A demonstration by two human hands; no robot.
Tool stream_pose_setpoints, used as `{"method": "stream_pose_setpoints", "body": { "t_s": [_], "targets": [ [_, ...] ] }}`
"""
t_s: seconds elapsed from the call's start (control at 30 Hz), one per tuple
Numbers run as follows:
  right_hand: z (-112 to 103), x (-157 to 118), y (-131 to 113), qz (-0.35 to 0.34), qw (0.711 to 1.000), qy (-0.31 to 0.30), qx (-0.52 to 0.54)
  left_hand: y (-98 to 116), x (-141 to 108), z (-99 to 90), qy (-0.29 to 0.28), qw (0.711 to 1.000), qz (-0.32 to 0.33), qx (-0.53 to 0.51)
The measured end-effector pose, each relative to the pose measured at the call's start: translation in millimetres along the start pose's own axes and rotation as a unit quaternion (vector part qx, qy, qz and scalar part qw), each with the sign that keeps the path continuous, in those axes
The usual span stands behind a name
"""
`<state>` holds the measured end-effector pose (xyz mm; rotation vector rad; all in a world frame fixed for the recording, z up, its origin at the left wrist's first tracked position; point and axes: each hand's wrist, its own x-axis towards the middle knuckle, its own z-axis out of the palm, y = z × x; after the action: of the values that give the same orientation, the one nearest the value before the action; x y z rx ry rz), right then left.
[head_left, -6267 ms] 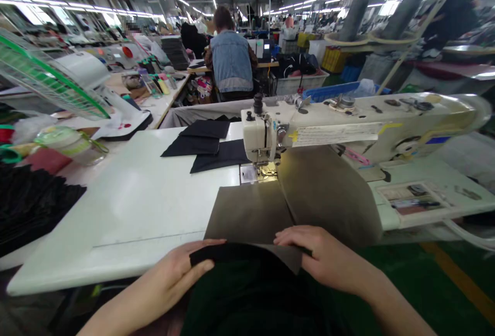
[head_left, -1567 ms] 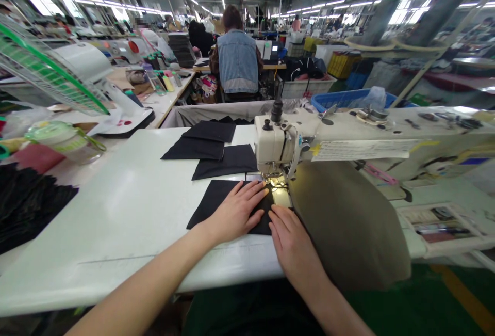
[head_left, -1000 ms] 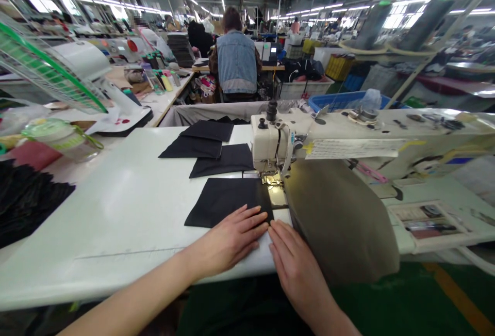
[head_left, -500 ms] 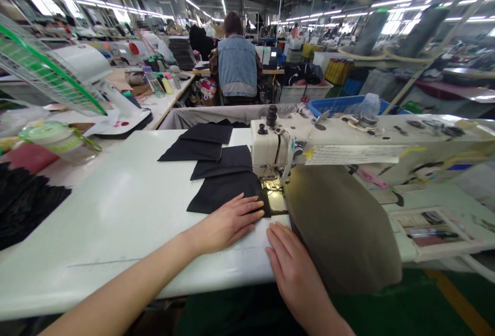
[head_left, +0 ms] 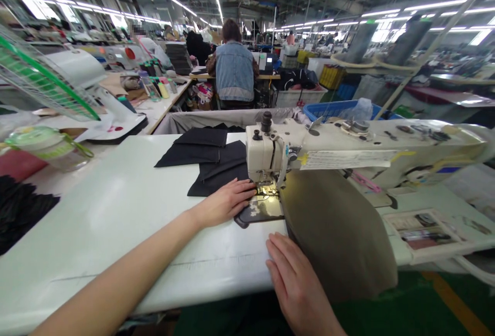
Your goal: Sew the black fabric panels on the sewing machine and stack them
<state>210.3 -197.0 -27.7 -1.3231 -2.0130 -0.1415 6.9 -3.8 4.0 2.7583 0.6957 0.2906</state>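
My left hand [head_left: 226,202] lies flat with fingers stretched over the near edge of a black fabric piece [head_left: 204,184], its fingertips close to the lit presser foot [head_left: 267,190] of the white sewing machine [head_left: 309,142]. Beyond it, more black fabric pieces [head_left: 187,153] overlap in a row on the pale table [head_left: 116,207]. My right hand [head_left: 296,279] rests at the table's front edge, fingers extended and holding nothing, beside a brown-grey panel [head_left: 340,233] right of the needle.
A white and green fan [head_left: 81,83] and a lidded jar [head_left: 50,145] stand at left, near a dark fabric pile [head_left: 23,212]. A small tray of tools [head_left: 421,233] lies at right. Ahead, a person in a denim vest [head_left: 234,73] sits facing away.
My left hand and the black fabric have moved away from me, toward the back of the machine, baring the metal plate by the needle. My right hand stays near the table edge.
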Motion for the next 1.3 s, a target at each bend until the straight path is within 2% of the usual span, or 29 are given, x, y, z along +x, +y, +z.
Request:
{"method": "stream_pose_setpoints", "body": {
  "t_s": [0.3,0.57,0.63,0.77,1.0,1.17,1.3],
  "targets": [
    [0.8,-0.3,3.3,-0.033,0.999,0.018,-0.011,-13.5,7.5,-3.8,-0.004,1.000,0.022,0.008],
    [-14.6,9.6,7.4,-0.010,0.998,0.062,-0.012,-11.7,5.3,0.9,0.010,1.000,0.010,0.021],
    [-16.2,11.6,8.2,-0.003,0.998,0.061,-0.015,-9.6,6.1,2.2,0.013,0.999,-0.020,0.034],
    [-16.1,13.2,2.8,-0.005,0.999,0.049,0.013,-7.0,7.8,4.6,0.010,0.990,-0.126,0.064],
    [-15.3,14.2,-6.5,-0.004,0.998,0.040,0.050,-2.7,-9.0,-3.6,0.001,0.984,-0.169,0.062],
    [-11.2,17.1,-8.1,-0.011,0.998,0.033,0.057,2.4,-23.9,-14.4,0.071,0.973,-0.214,0.043],
    [-9.1,18.8,-10.0,-0.011,0.997,0.038,0.069,-4.2,-27.3,-25.4,0.180,0.946,-0.269,0.015]
  ]
}}
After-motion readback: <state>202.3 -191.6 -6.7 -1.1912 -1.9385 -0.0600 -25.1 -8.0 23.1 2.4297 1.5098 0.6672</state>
